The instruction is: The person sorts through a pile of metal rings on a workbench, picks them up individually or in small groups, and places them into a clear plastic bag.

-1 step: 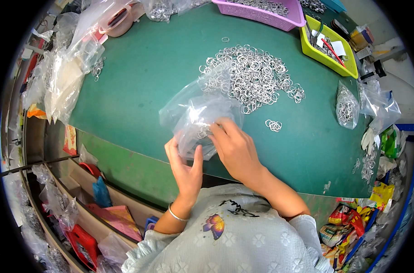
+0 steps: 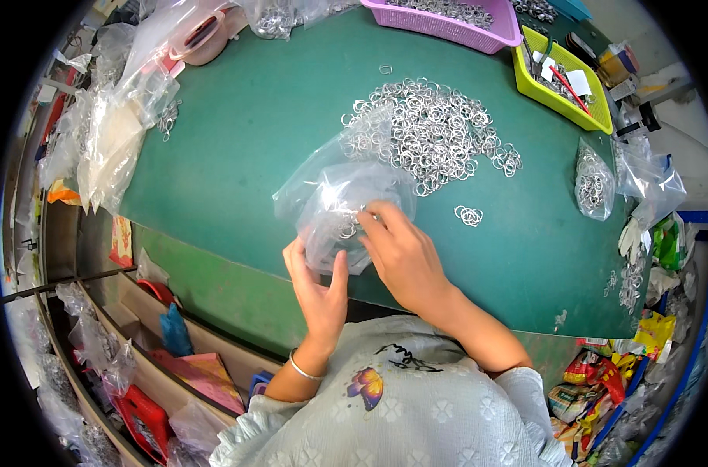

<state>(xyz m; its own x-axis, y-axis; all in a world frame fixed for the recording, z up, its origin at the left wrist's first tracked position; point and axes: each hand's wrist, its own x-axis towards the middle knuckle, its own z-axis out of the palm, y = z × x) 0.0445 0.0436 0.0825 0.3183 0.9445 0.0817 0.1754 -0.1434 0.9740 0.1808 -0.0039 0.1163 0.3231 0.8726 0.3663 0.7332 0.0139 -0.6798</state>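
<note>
A clear plastic bag point(image 2: 291, 194) lies crumpled at the near edge of the green table, partly over a loose pile of silver metal rings point(image 2: 439, 132). My left hand point(image 2: 316, 292) cups the near end of the bag, with the thumb on one side and the fingers on the other. Closed in a pinch at the bag, my right hand point(image 2: 404, 253) has a small metal ring at its fingertips, partly hidden by the fingers. Several more rings point(image 2: 346, 227) show beside these fingertips, in or under the film.
A small ring cluster point(image 2: 469, 215) lies right of my hands. Along the back stand a purple basket point(image 2: 447, 27) and a yellow-green basket point(image 2: 560, 97). A filled ring bag point(image 2: 593, 187) lies at right; plastic bags point(image 2: 112, 140) hang over the left edge. Below is an open drawer point(image 2: 206, 335).
My right fingertips have shifted very slightly at the bag, and the rings beside them sit a little differently. My left hand has hardly moved.
</note>
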